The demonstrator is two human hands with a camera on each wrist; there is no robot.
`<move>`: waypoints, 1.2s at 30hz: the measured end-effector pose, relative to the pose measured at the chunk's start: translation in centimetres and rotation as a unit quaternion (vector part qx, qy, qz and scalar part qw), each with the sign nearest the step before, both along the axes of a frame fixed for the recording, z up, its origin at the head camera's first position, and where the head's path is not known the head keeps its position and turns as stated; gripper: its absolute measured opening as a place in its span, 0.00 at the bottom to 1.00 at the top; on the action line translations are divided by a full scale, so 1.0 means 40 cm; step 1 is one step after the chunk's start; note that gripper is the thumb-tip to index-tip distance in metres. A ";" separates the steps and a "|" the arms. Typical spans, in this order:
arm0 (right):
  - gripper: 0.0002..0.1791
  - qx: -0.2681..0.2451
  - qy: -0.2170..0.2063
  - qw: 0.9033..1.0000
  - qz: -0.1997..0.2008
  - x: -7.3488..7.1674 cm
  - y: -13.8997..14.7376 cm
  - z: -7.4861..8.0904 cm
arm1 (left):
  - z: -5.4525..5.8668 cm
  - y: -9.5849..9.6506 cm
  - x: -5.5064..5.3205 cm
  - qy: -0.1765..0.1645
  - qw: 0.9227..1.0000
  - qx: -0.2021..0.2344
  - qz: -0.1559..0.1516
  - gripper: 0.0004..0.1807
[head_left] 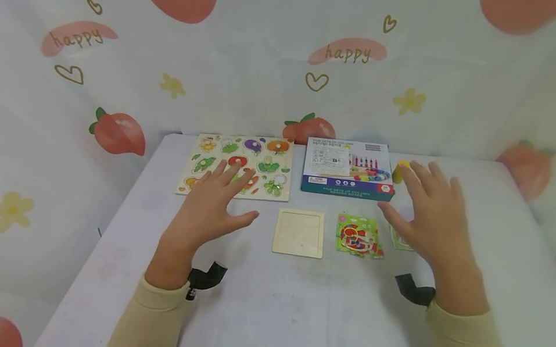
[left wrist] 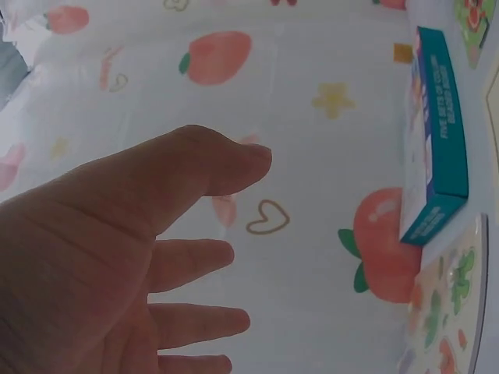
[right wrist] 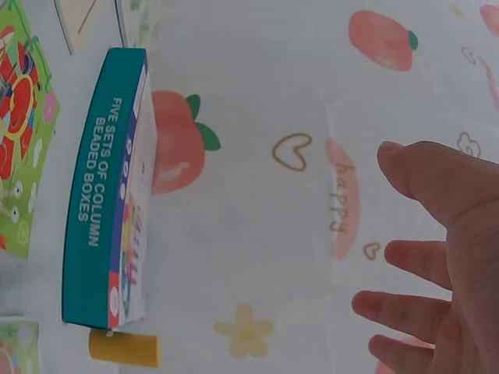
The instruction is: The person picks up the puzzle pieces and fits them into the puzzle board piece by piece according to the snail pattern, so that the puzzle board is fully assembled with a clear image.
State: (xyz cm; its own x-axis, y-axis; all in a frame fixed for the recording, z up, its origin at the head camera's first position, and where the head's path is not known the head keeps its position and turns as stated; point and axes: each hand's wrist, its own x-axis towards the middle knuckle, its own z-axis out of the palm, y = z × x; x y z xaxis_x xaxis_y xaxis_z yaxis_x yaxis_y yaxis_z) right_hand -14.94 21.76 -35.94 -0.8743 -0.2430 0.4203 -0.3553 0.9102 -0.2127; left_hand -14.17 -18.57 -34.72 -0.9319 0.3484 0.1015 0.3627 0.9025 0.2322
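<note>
Toward the back left corner of the surface point(head_left: 258, 323), a vegetable board point(head_left: 250, 160) lies flat; my left hand point(head_left: 207, 211), raised, overlaps it in head view, fingers spread, grasping nothing; rightward, a wooden tray point(head_left: 299, 232); near the back edge, a beaded-boxes carton point(head_left: 349, 171); green puzzle pieces point(head_left: 356, 233) before it; yellow cylinder point(right wrist: 129, 349) by its right end; green card point(head_left: 399, 239) partly hidden by my right hand point(head_left: 434, 226), raised, likewise unladen.

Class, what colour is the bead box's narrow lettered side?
The lettered side is teal, clearest in the right wrist view.
</note>
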 end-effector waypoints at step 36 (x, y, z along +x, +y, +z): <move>0.44 0.030 -0.073 0.995 0.064 0.008 -0.085 -0.046 | -0.097 0.074 -0.032 -0.107 0.993 -0.008 -0.045 0.47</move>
State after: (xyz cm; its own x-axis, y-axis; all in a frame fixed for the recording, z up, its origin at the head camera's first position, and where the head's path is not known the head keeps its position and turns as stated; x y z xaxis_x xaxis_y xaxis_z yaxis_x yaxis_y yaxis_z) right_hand -14.63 18.38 -37.79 -0.8853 -0.3762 0.2734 -0.4378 0.8724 -0.2172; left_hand -15.43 -15.60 -38.61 -0.8966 0.4309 -0.1017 0.3857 0.8730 0.2984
